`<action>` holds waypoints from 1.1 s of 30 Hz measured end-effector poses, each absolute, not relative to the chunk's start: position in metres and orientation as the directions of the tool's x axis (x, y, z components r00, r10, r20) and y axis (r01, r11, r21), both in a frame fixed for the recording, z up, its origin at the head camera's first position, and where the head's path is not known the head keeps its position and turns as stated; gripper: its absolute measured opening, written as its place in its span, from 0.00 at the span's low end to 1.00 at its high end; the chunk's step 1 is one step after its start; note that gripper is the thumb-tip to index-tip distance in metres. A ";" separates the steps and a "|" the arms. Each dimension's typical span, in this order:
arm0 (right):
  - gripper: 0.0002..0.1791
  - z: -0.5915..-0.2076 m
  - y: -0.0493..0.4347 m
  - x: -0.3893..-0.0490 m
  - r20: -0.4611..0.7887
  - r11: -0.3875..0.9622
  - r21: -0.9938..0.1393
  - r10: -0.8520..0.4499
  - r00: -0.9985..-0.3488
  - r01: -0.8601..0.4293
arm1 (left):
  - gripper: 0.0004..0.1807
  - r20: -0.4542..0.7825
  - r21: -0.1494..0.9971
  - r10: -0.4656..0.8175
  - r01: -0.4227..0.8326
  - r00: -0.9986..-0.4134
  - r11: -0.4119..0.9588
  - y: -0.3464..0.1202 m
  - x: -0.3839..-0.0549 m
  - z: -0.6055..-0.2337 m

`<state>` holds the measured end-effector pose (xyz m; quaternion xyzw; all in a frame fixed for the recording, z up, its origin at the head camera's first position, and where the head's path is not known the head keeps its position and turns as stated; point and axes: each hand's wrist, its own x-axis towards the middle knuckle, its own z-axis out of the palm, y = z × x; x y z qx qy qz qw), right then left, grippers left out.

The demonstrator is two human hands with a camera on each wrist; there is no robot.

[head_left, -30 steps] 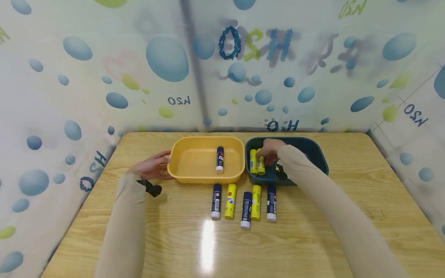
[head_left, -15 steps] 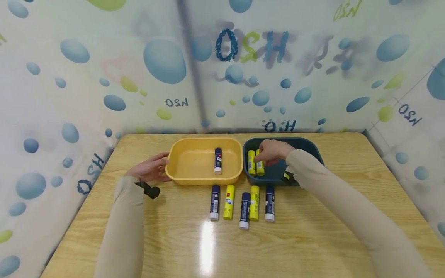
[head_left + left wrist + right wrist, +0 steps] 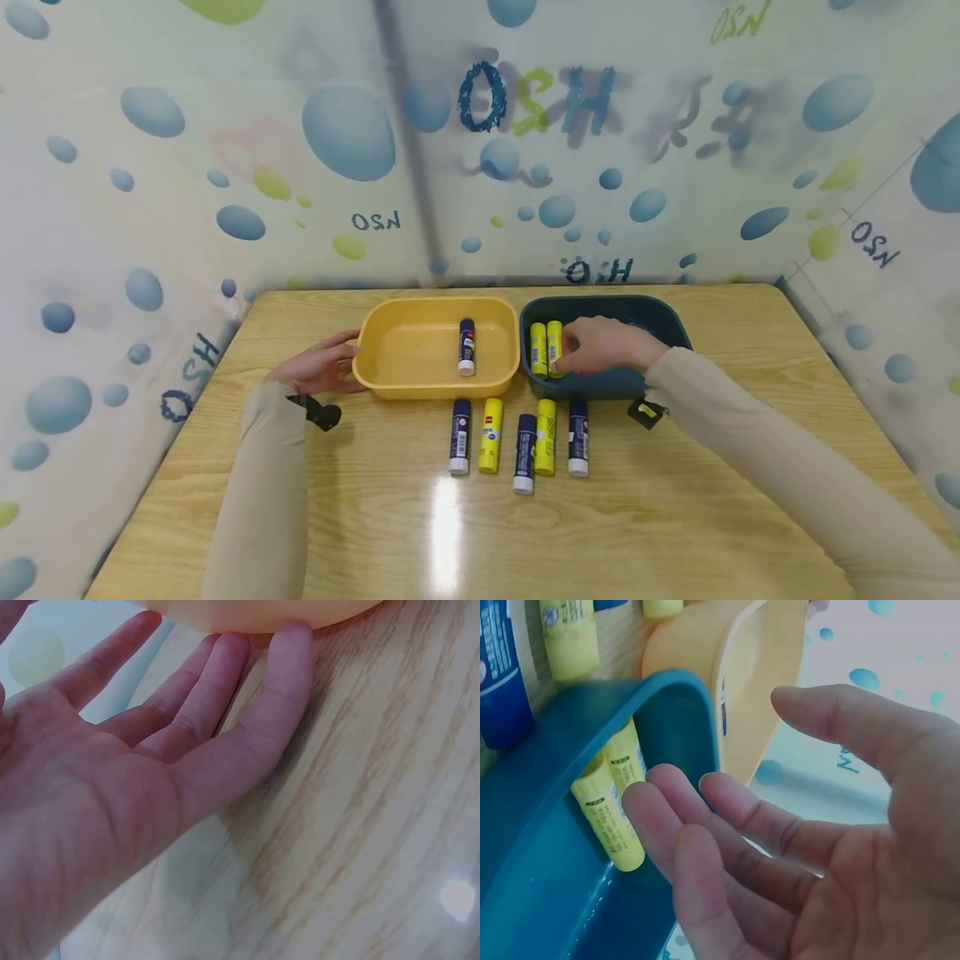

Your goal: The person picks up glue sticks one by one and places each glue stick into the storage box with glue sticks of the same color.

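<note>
table (image 3: 360, 517) seen from the head view, 12 o'clock taken as the far wall (image 3: 450, 192). yellow tray (image 3: 412, 346) touched on its 9 o'clock side by the left hand (image 3: 322, 367); fingers spread, slightly bent, tips laid against the outer wall, nothing grasped. blue tray (image 3: 600, 387) placed just beside, at 3 o'clock of the yellow one. right hand (image 3: 603, 343) held over the blue tray, reached in from 4 o'clock; fingers loosely curved, thumb kept well apart in the wrist view, nothing gripped. two yellow glue sticks (image 3: 537, 350) lodged side by side at the blue tray's 9 o'clock end, the nearer one partly covered by the fingertips; contact cannot be told. one navy glue stick (image 3: 467, 347) contained in the yellow tray, toward 3 o'clock, white end pointed to 6. loose row (image 3: 491, 436) of five sticks laid on the wood at 6 o'clock of the trays, navy and yellow alternated; the middle navy one set closer to 6 than its neighbours. both forearms covered by beige sleeves (image 3: 273, 492).
</note>
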<state>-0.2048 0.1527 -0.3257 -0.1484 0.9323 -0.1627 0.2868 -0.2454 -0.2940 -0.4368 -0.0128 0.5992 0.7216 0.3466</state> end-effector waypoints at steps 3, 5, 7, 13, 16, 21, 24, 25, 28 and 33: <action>0.14 -0.324 0.153 -0.199 -0.462 0.893 -0.403 -0.387 -0.798 -0.200 | 0.25 -0.440 0.855 0.472 -0.517 -0.764 -0.040 -0.294 -0.246 -0.437; 0.13 -0.323 0.153 -0.194 -0.440 0.881 -0.423 -0.406 -0.801 -0.214 | 0.26 -0.438 0.857 0.471 -0.513 -0.766 -0.037 -0.294 -0.245 -0.437; 0.13 -0.324 0.154 -0.189 -0.418 0.869 -0.437 -0.426 -0.803 -0.233 | 0.27 -0.431 0.862 0.478 -0.506 -0.765 -0.034 -0.295 -0.245 -0.437; 0.13 -0.329 0.158 -0.176 -0.384 0.850 -0.444 -0.467 -0.797 -0.284 | 0.26 -0.408 0.873 0.499 -0.487 -0.765 -0.034 -0.297 -0.244 -0.440; 0.13 -0.332 0.161 -0.171 -0.382 0.846 -0.448 -0.473 -0.794 -0.288 | 0.25 -0.401 0.877 0.502 -0.480 -0.766 -0.032 -0.298 -0.244 -0.440; 0.13 -0.337 0.164 -0.162 -0.390 0.842 -0.461 -0.475 -0.789 -0.280 | 0.27 -0.406 0.869 0.505 -0.492 -0.762 -0.044 -0.297 -0.244 -0.440; 0.13 -0.342 0.166 -0.157 -0.393 0.837 -0.470 -0.482 -0.783 -0.280 | 0.28 -0.413 0.866 0.500 -0.498 -0.761 -0.044 -0.297 -0.244 -0.439; 0.13 -0.345 0.167 -0.155 -0.393 0.835 -0.471 -0.487 -0.780 -0.284 | 0.28 -0.416 0.865 0.495 -0.499 -0.763 -0.043 -0.297 -0.244 -0.439; 0.13 -0.354 0.170 -0.150 -0.413 0.845 -0.458 -0.477 -0.776 -0.276 | 0.28 -0.415 0.868 0.485 -0.495 -0.769 -0.043 -0.297 -0.244 -0.439; 0.14 -0.372 0.172 -0.142 -0.460 0.882 -0.412 -0.419 -0.783 -0.230 | 0.27 -0.408 0.873 0.483 -0.486 -0.775 -0.041 -0.296 -0.245 -0.439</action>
